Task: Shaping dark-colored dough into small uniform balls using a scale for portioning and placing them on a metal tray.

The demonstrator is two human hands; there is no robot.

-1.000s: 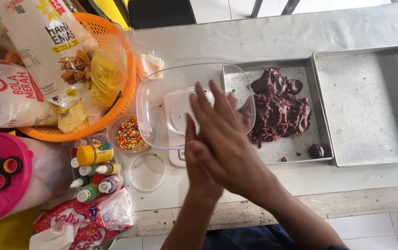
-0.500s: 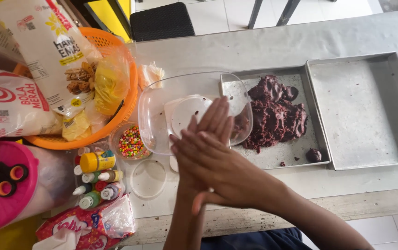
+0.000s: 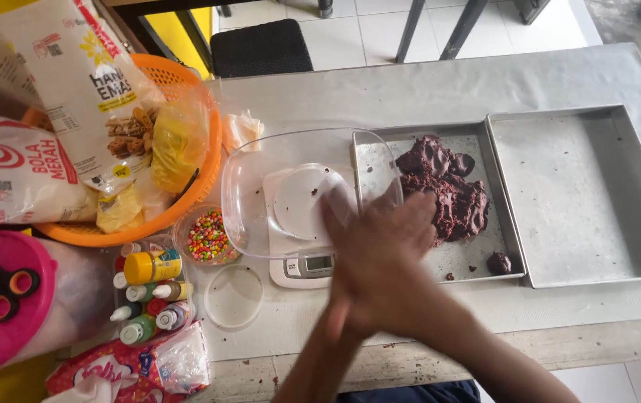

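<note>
Nearest, the right hand (image 3: 391, 257) lies flat over the left hand (image 3: 350, 298), palms pressed together; a second ago the fingers pointed far and upright, now they have swung left and blur, so the palms are rubbing. Whether anything sits between them I cannot tell; neither hand grasps a visible thing. Just beyond are the scale (image 3: 302, 265) and clear tub (image 3: 253, 201). To the right, the dough (image 3: 447, 190) stays in the near tray (image 3: 477, 257), one small ball (image 3: 498, 262) beside it.
</note>
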